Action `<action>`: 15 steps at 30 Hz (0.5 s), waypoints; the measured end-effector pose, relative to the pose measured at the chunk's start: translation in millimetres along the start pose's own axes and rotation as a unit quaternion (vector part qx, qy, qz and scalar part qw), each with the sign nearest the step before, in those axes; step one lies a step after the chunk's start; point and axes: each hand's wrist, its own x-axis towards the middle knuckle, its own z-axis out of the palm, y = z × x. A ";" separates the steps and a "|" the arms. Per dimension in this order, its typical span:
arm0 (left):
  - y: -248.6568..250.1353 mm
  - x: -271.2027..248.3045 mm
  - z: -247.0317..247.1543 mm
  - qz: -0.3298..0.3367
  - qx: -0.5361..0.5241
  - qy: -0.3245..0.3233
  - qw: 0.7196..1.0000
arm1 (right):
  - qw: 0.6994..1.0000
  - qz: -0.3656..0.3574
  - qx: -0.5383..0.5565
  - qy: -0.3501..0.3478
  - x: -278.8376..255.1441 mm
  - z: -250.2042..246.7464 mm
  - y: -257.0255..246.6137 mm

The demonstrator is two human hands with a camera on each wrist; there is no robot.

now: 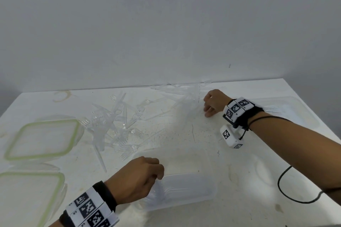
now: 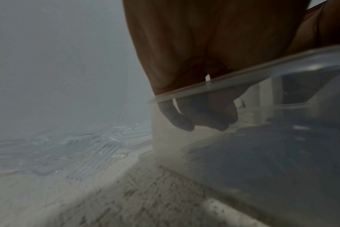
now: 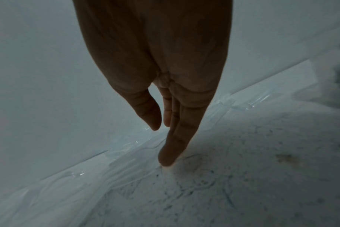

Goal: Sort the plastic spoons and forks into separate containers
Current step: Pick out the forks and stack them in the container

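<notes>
While left hand (image 1: pixel 137 177) dips relaxed fingers into fork-filled container (image 1: pixel 203 192), right hand (image 1: pixel 214 102) extended, touching table (image 1: pixel 239 171).

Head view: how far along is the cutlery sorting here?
Early to midway. Done: the near container holds some clear cutlery; its type is unclear. In hand: the left hand reaches inside it, its fingers curled below the rim; what they hold is unclear. The right hand touches the table beside the far pile. Left: that pile and the middle pile.
</notes>
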 end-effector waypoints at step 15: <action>7.4 -1.7 -29.0 0.035 0.013 0.042 0.998 | 0.812 -0.249 -0.524 0.061 9.1 6.3 21.7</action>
